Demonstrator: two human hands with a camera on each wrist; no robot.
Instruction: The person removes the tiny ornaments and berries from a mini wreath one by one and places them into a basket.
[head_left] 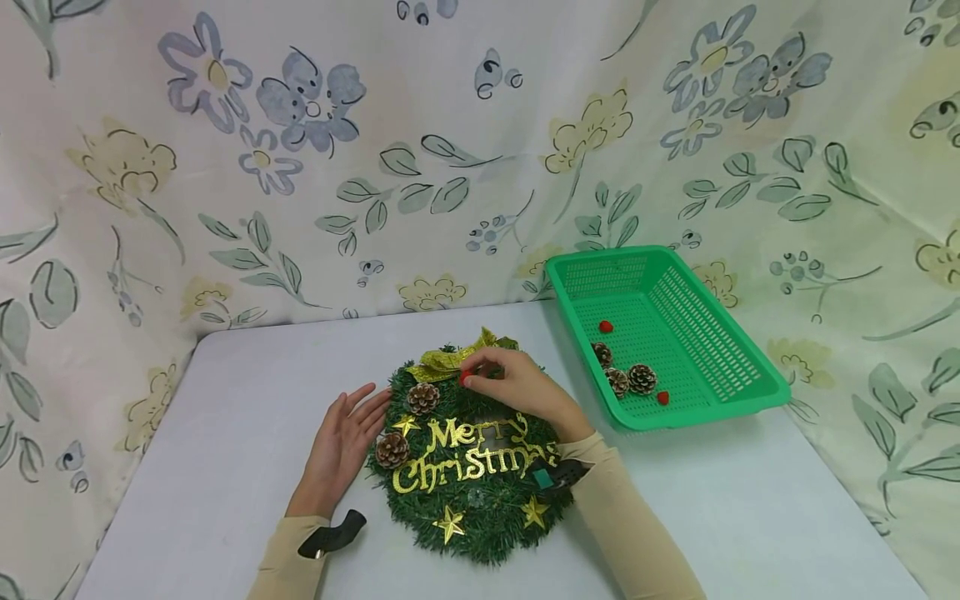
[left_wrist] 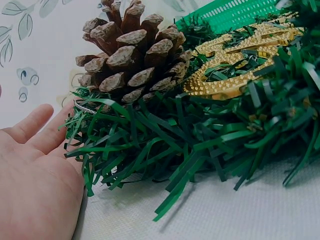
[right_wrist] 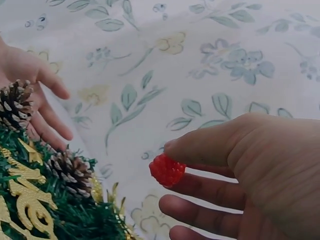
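A green tinsel wreath point(head_left: 487, 533) lies on the table, bearing gold "Merry Christmas" lettering point(head_left: 472, 458), gold stars, a gold bow point(head_left: 442, 364) and two pinecones at its left side. Over the top of the wreath, my right hand point(head_left: 525, 387) pinches a small red berry point(right_wrist: 167, 170) between thumb and forefinger. The other fingers are spread in the right wrist view. My left hand point(head_left: 341, 446) rests palm up at the wreath's left edge, fingers extended against the tinsel. In the left wrist view a pinecone point(left_wrist: 132, 60) stands on the tinsel beside that hand.
A green plastic basket point(head_left: 712, 333) stands at the back right of the white table point(head_left: 247, 400). Inside lie several pinecones point(head_left: 642, 379) and two red berries point(head_left: 606, 327). A floral cloth point(head_left: 420, 233) hangs behind the table.
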